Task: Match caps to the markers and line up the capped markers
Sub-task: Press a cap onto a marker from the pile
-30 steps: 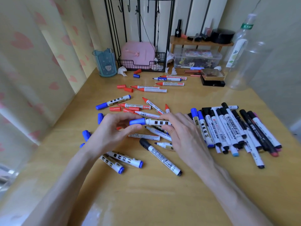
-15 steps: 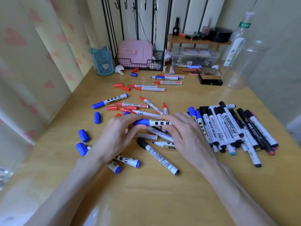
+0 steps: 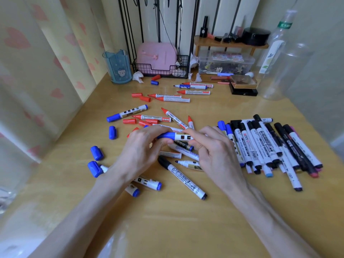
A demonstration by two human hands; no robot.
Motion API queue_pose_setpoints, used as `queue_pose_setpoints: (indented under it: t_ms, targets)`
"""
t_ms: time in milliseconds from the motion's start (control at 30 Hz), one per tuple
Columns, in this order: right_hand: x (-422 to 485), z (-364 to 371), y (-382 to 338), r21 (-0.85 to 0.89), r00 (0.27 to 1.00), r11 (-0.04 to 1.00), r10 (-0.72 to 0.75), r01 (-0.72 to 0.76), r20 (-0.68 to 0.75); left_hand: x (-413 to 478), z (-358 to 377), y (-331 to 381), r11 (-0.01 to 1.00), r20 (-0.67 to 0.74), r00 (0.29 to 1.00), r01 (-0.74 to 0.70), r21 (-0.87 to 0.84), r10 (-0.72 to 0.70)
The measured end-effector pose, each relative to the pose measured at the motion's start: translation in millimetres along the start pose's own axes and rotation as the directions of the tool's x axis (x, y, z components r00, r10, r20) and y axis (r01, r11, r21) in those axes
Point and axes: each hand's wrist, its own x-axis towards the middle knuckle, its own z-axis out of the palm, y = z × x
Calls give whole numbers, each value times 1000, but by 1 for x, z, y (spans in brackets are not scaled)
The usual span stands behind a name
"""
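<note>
**Blue marker gripped in both hands, mid-desk**

Our two hands meet over the middle of the desk [image 3: 167, 224] w/ one blue marker [image 3: 179, 136] between them. It's held roughly level, just above the loose pile. The left hand [image 3: 143, 146] curls fingers & thumb round the blue-cap end. The right hand [image 3: 214, 151] pinches the white-and-gold barrel w/ its fingertips. The cap looks seated on the barrel, but we can't tell if it's pushed fully home.

To the right, near the right hand, is the row of capped markers [image 3: 260, 144]. They lie side by side and approx. parallel, mostly touching, a few overlapping. Their caps, black & blue, point away from us.

Left of the hands, two loose blue caps [image 3: 112, 132] lie apart on bare wood. Farther back we see uncapped red markers [image 3: 154, 118] w/ red caps [image 3: 136, 94] scattered beside them. A black-capped marker [image 3: 183, 178] lies diagonally between our forearms.

At the back of the desk are a blue pen cup [image 3: 117, 67], a pink case [image 3: 157, 58] in a wire basket, and at the right a clear bottle [image 3: 275, 53].
</note>
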Motion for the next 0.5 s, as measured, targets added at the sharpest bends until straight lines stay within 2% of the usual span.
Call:
queue_pose_setpoints:
  t_ms: [133, 300, 433, 500]
  targets:
    - [-1, -3, -1, -10, 1000, 1000, 21, -21, 17, 1, 3, -1, 1000, 25, 1000, -3, 7, 3]
    - [4, -1, -13, -128, 995, 992, 30, -18, 97, 7, -4, -7, 999, 72, 997, 9, -31, -7]
    - [4, 2, -18, -165, 999, 986, 41, -40, 4, 9, -2, -3, 971, 81, 993, 99, -217, -83]
    - [2, -3, -11, -167, 994, 981, 92, -100, -55, 9, 1, -1, 943, 80, 990, 135, -306, -116]
